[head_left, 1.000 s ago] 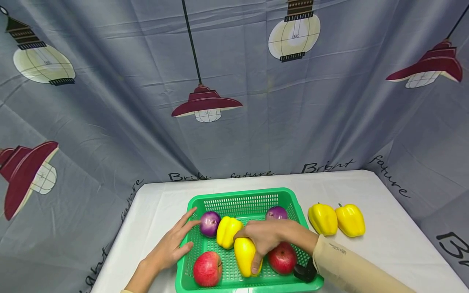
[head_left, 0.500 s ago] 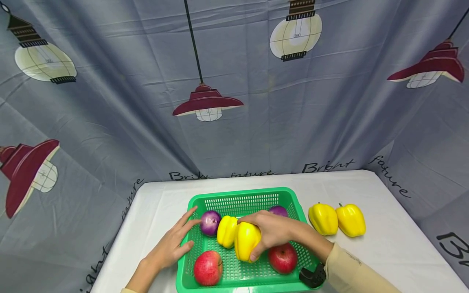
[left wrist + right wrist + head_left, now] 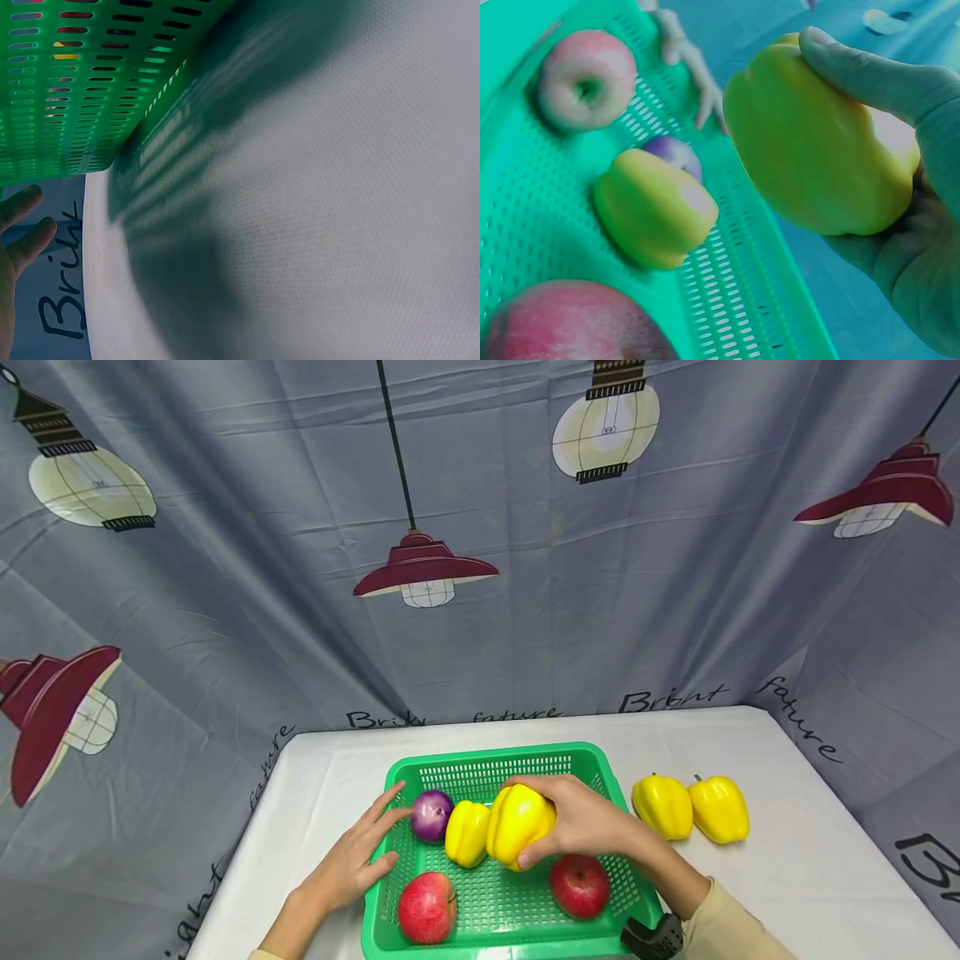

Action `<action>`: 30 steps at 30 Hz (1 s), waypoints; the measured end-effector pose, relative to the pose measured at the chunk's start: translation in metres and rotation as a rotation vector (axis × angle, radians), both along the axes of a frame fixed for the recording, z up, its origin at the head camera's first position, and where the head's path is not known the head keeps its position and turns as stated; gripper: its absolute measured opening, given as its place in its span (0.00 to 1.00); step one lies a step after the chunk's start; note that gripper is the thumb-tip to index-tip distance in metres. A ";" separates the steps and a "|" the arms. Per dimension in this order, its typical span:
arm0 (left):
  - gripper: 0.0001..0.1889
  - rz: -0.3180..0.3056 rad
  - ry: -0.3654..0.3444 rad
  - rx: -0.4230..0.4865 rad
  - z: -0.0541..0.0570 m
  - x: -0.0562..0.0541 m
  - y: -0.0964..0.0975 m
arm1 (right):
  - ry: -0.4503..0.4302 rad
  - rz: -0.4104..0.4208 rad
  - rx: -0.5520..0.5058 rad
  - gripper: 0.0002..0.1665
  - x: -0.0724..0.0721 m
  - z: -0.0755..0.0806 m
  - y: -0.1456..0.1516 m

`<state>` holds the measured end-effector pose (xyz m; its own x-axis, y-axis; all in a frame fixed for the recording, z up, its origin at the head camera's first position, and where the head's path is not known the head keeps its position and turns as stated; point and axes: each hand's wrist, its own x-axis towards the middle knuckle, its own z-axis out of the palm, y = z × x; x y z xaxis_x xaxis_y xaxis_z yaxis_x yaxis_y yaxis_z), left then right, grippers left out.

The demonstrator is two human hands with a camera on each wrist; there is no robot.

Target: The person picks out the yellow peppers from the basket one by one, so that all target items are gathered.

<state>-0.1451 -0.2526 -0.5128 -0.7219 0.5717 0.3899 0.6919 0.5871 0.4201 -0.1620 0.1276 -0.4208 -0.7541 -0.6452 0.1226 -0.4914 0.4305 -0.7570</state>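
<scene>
My right hand (image 3: 581, 818) grips a yellow bell pepper (image 3: 519, 827), thumb on one side and fingers round the other. In the right wrist view that bell pepper (image 3: 817, 142) hangs above the green basket (image 3: 772, 277). My left hand (image 3: 348, 860) lies with spread fingers at the left rim of the basket (image 3: 480, 956). Inside the basket are another yellow bell pepper (image 3: 467, 835), a purple onion-like ball (image 3: 431, 817), a red apple (image 3: 427, 908) at the front left and a second red apple (image 3: 580, 887) at the right. The second purple ball is hidden behind my right hand.
Two yellow bell peppers (image 3: 662, 807) stand side by side on the white table (image 3: 817, 877), right of the basket. A grey curtain (image 3: 300, 610) printed with lamps hangs behind the table. A black wrist device (image 3: 652, 937) overlaps the basket's front right corner.
My right hand has lifted the yellow bell pepper from the basket's middle, moving it up and slightly right and back. The left hand has stayed in place.
</scene>
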 end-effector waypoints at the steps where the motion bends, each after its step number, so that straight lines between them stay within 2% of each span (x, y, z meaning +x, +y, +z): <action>1: 0.30 -0.002 0.001 0.001 0.000 0.000 0.000 | -0.013 -0.016 -0.018 0.50 0.001 0.001 0.002; 8: 0.30 -0.007 0.007 0.005 -0.001 -0.001 -0.001 | -0.061 -0.126 -0.100 0.51 0.010 0.008 0.021; 19: 0.30 -0.008 0.014 0.006 -0.002 -0.001 -0.002 | -0.110 -0.314 -0.123 0.52 0.026 0.012 0.051; 30: 0.29 -0.004 0.003 0.014 0.000 0.000 0.000 | -0.045 -0.493 -0.160 0.49 0.040 0.002 0.081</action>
<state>-0.1450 -0.2521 -0.5128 -0.7181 0.5692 0.4003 0.6958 0.5782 0.4260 -0.1224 0.2090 -0.4190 -0.9706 -0.1876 0.1508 -0.2245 0.4802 -0.8479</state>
